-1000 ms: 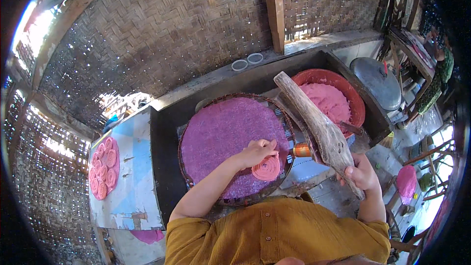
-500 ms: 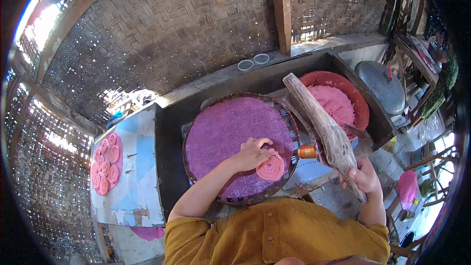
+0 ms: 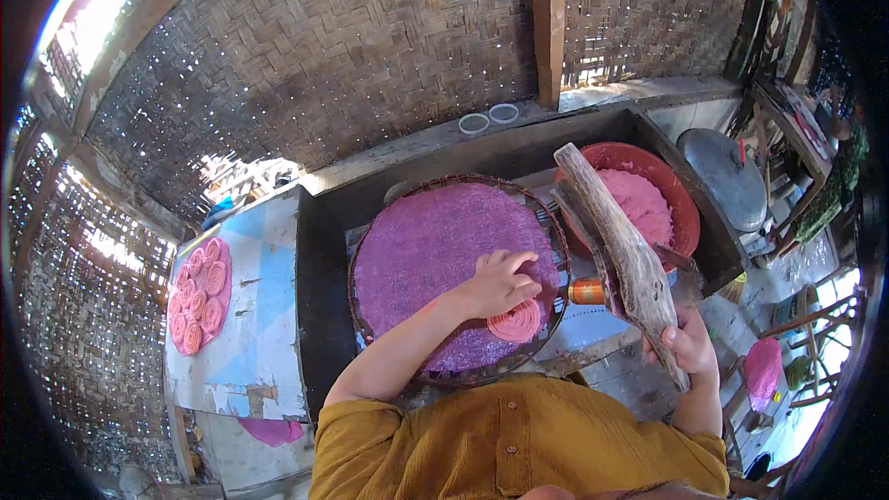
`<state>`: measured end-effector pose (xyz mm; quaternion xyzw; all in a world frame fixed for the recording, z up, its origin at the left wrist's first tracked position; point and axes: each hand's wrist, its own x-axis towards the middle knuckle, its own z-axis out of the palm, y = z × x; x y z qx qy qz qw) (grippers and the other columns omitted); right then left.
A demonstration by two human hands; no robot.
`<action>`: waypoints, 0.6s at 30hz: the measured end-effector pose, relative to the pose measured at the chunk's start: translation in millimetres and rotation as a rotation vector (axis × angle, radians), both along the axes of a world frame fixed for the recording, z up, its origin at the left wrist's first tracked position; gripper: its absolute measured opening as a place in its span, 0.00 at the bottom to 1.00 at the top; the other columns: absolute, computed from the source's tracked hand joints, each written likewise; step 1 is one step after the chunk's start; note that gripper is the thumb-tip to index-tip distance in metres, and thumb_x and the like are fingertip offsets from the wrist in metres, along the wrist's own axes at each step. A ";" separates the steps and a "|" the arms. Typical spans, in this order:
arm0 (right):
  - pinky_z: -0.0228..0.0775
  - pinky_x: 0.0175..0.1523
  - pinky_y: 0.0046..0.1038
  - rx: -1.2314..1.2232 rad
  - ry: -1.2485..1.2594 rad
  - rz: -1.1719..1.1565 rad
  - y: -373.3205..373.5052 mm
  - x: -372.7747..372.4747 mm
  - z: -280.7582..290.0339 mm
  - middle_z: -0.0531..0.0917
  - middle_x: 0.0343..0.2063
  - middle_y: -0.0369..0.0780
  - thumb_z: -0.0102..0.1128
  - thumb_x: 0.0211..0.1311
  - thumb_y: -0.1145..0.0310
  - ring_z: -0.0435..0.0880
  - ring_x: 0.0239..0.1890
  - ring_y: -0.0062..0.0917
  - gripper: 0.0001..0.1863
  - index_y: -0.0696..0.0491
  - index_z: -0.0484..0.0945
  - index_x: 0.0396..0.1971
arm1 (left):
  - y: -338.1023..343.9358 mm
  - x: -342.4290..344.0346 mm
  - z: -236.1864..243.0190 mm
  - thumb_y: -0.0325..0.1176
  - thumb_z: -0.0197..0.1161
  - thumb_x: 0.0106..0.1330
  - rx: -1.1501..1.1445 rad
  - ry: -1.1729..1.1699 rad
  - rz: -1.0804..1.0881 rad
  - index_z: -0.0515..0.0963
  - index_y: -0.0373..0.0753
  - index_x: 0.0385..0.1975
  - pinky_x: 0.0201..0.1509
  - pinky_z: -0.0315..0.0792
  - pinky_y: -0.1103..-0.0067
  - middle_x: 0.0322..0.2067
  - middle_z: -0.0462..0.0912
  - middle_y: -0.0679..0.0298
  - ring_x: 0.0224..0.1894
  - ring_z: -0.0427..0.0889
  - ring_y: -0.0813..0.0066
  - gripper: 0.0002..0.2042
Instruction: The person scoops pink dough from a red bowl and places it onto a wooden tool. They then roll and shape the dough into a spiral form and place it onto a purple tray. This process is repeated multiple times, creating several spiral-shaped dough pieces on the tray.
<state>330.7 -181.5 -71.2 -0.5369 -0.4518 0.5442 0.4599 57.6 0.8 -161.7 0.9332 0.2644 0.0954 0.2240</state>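
My left hand (image 3: 505, 282) is spreading its fingers wide at the far edge of a pink, round, spiral coil (image 3: 515, 324); contact, I cannot tell. The coil is lying near the right rim of a round purple mesh-topped tray (image 3: 421, 245), bare surface stretching far and left. My right hand (image 3: 683, 344) is gripping a grey weathered wooden beam's (image 3: 630, 259) near end.

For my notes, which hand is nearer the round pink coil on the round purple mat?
Left. The left hand is at the upper edge of the pink coil; the right hand, farther right, grips a weathered grey wooden piece.
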 end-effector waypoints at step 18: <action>0.66 0.21 0.20 -0.025 0.051 0.021 -2.3 3.4 -7.9 0.77 0.21 0.40 0.63 0.39 0.42 0.76 0.19 0.21 0.36 0.64 0.73 0.32 | -39.7 -60.7 7.1 0.54 0.43 0.61 0.282 0.073 0.120 0.62 0.48 0.57 0.59 0.42 0.51 0.62 0.50 0.57 0.61 0.52 0.50 0.26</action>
